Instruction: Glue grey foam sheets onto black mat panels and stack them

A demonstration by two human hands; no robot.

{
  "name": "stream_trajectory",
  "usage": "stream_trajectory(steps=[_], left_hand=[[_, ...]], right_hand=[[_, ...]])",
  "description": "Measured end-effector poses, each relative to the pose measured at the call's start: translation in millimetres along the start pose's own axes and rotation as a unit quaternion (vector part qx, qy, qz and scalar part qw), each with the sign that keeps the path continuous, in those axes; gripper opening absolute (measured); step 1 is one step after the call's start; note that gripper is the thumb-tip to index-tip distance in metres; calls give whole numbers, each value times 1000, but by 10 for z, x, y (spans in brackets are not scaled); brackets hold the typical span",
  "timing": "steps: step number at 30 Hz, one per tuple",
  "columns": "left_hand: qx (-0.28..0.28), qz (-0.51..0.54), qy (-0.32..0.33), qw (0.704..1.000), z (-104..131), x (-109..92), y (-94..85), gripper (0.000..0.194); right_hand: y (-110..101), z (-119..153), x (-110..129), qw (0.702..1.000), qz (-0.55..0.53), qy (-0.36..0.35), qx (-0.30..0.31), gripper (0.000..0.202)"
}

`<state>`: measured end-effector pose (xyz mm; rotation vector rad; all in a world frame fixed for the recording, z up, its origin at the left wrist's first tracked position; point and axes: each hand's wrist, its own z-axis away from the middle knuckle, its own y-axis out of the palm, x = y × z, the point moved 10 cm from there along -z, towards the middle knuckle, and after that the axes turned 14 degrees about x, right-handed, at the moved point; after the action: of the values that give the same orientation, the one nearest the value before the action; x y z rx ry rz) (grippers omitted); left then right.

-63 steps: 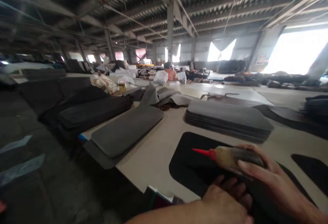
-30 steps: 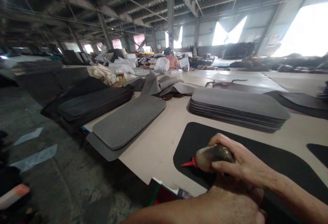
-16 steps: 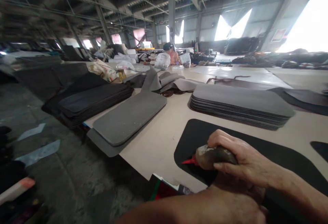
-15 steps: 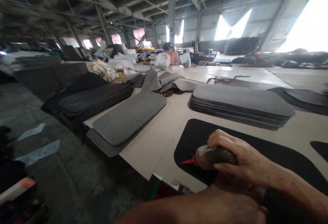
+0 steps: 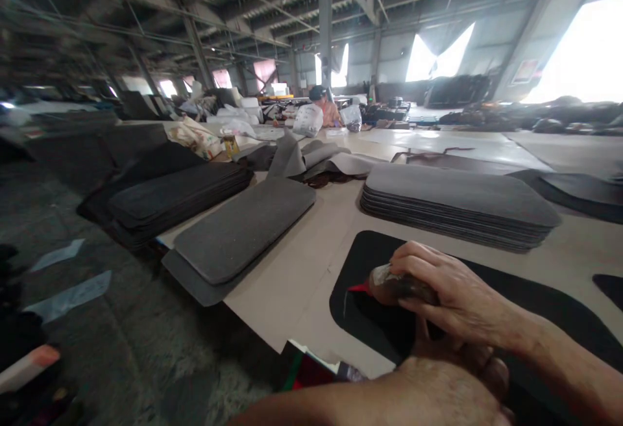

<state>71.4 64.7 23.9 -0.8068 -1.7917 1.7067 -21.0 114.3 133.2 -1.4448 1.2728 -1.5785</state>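
Observation:
My right hand (image 5: 452, 289) is wrapped round a stained brown squeeze bottle (image 5: 396, 285). The bottle lies tilted on its side, its red pointed nozzle (image 5: 359, 288) facing left, low over a black rounded panel (image 5: 374, 247). Below the tip, a thin pale line (image 5: 345, 304) shows on the panel near its left end. Crossing beneath my right wrist is my left hand (image 5: 448, 377), resting over the same panel. One of its fingers stretches toward the bottle, apart from the others, which are partly hidden; I see nothing held in it.
A thick stack of grey panels (image 5: 462, 195) stands behind the black one. Left of it, two grey panels (image 5: 243, 228) overlap the table edge, beside a dark stack (image 5: 180, 192). Grey scraps (image 5: 321, 153) lie behind. Across the table is a person (image 5: 328, 111).
The nozzle tip has shifted slightly up, and a thin pale line now shows on the black panel below it. Both hands have moved a little.

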Motion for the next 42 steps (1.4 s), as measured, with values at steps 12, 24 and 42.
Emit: stream_trajectory(steps=[12,24,42], left_hand=[[21,182,-25,983,-14,251,130,46],[4,174,-69,982,-286,452,735,42],[112,273,-66,953,-24,363,246,60]], right_hand=[[-263,-149,-520,993,50,82,-72,14],[-427,-198,-1008,977,86,148,-123,29],[-753,1061,-1421,950,90,279,-104,30]])
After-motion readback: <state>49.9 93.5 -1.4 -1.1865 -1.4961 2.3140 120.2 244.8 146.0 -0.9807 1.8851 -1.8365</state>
